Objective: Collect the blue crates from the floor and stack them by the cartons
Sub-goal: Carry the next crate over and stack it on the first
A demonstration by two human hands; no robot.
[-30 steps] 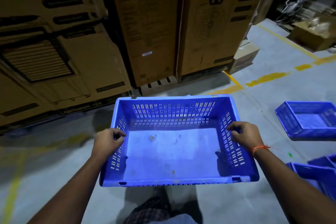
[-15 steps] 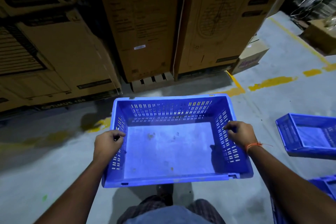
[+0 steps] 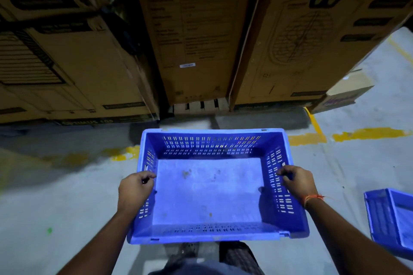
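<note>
now both hands, left [image 3: 135, 190] and right [image 3: 296, 182], grip the blue crate [image 3: 210, 190] by its side rims (empty inside). cartons [image 3: 201, 33] stand just beyond them.

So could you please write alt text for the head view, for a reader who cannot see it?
A person's left hand and right hand grip the side walls of an empty blue crate, carried before tall cartons. A second crate sits on the floor at right.
</note>
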